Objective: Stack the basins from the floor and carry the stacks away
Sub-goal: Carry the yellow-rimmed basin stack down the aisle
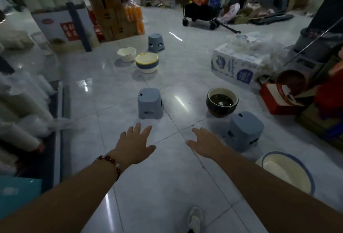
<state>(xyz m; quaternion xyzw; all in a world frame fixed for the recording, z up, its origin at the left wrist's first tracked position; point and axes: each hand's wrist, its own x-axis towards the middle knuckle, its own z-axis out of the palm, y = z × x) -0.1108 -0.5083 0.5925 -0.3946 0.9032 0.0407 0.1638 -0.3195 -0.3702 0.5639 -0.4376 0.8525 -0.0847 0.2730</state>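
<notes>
Several basins stand on the tiled floor. A dark basin stack (222, 104) sits right of centre. Farther off are a cream stack with blue and yellow rims (147, 63) and a plain cream basin (126, 54). A blue-rimmed cream basin (287, 171) lies at the lower right. My left hand (135, 144) and my right hand (203, 144) reach forward over the floor with fingers spread, holding nothing and touching no basin.
Three grey plastic stools stand around: one ahead of my left hand (150, 103), one by my right hand (244, 130), one far back (156, 42). A tissue pack (234, 67), a red box (278, 100), cardboard boxes (111, 9) and a black cart (202, 14) border the floor.
</notes>
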